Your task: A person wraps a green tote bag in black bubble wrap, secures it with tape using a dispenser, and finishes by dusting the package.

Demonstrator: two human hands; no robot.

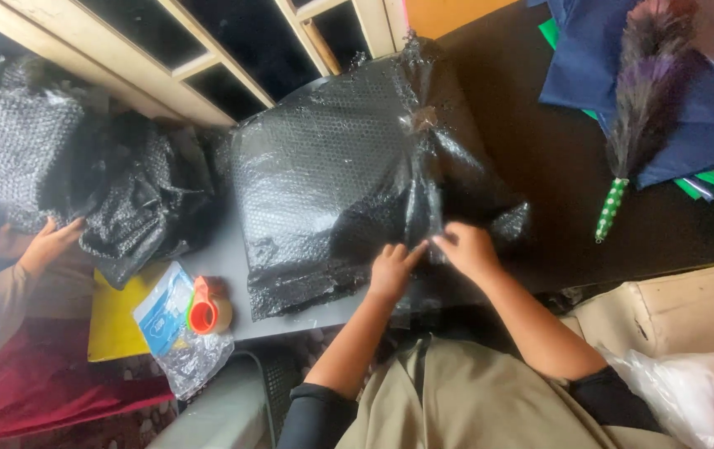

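A large parcel wrapped in black bubble wrap [349, 166] lies on a grey table [216, 266] in front of me. My left hand [392, 268] presses flat on the parcel's near edge, fingers spread. My right hand [467, 248] sits just right of it, fingertips pinching at a strip of clear tape [433, 208] that runs up the wrap's seam. Both hands touch the parcel close together.
An orange tape dispenser [206, 309] sits on a clear plastic bag [178, 337] at the table's left corner. Another person's hand [49, 243] holds loose black bubble wrap [83, 175] at left. A feather duster [635, 125] lies on blue cloth [706, 116] at right. A white bag [698, 391] is lower right.
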